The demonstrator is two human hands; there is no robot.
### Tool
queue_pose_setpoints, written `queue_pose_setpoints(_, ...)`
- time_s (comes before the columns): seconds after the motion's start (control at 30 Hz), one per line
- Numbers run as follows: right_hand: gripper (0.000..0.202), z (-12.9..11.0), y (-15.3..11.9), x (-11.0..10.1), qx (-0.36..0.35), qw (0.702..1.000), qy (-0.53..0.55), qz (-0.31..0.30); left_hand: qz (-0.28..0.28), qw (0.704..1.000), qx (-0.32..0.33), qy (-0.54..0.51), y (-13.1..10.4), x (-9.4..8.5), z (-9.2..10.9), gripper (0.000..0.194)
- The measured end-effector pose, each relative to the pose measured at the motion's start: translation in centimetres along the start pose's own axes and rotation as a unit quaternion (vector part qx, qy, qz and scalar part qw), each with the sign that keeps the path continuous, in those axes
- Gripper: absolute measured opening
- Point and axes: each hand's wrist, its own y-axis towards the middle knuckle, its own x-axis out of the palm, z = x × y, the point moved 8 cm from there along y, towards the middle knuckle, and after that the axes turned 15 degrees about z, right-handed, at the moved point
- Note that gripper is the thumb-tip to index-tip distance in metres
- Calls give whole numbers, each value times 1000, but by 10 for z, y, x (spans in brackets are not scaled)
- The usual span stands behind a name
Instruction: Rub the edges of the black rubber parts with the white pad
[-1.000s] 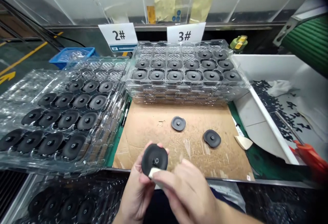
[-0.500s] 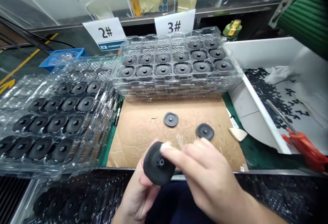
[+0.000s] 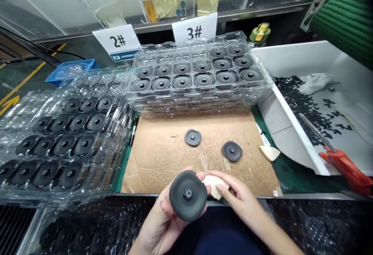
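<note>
My left hand [image 3: 166,218] grips a round black disc [image 3: 188,204] with a small raised hub, its face turned up toward the camera. Just right of it, my right hand [image 3: 237,196] pinches a cream-coloured flat piece [image 3: 215,186], close to the disc's right edge. Beyond the hands, one black disc [image 3: 192,137] lies on the cardboard sheet [image 3: 157,150]. Another black disc [image 3: 232,151] lies farther right on the same sheet. A second cream piece [image 3: 269,152] rests at the cardboard's right edge.
Clear trays [image 3: 192,101] holding black discs are stacked behind the cardboard. More disc-filled trays [image 3: 96,165] stand at left. On the right, a white bin [image 3: 303,146] contains small black pieces and a white glove [image 3: 316,83]. A red-handled tool [image 3: 346,167] overlaps its near edge.
My right hand has moved away from the disc's face to its right side, and the cream piece now shows in its fingers. The held disc has shifted slightly right and faces the camera more squarely.
</note>
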Motion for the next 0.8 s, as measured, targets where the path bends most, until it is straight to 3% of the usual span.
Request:
queue_pose_setpoints(0.13, 37, 21, -20, 14, 32, 999, -11, -33, 2, 1000, -4, 7, 2, 5, 0, 55)
queue_pose_setpoints(0.4, 36, 3, -8, 3, 0, 999, -46, 4, 23, 999, -6, 39, -3, 6, -5, 56)
queue_pose_setpoints(0.8, 35, 3, -12, 12, -42, 998, -46, -7, 6, 999, 2, 42, -6, 1, -7, 53)
